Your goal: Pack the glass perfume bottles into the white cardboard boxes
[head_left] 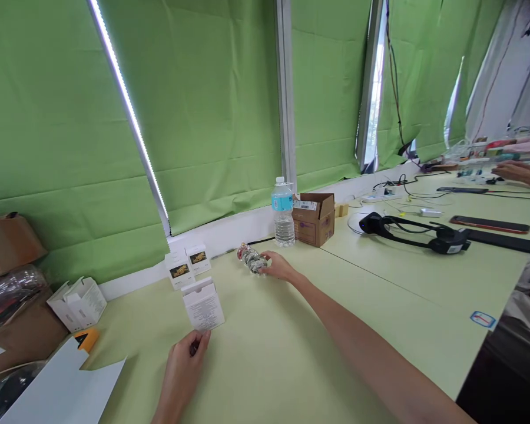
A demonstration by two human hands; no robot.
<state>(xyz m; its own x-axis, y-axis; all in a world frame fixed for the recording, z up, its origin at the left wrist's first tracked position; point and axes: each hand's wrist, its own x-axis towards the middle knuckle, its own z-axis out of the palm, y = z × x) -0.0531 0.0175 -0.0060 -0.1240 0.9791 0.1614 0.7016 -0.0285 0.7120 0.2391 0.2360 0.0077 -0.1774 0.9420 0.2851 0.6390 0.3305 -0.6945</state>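
Note:
My left hand (186,365) rests on the pale green table (291,341) and pinches the lower edge of a small white box (202,305) with its top flap open. My right arm reaches far forward across the table. At the end of that reach my right hand (279,266) closes around a small clear wrapped bundle (251,258) lying near the wall. Two more white boxes with dark pictures (186,265) stand just behind the held box.
A water bottle (283,213) and an open brown carton (314,218) stand by the wall. White boxes (78,302), a yellow item (86,338) and white card (62,386) lie at left. A black headset (417,232), phones and cables lie at right, where another person's hand (519,173) works.

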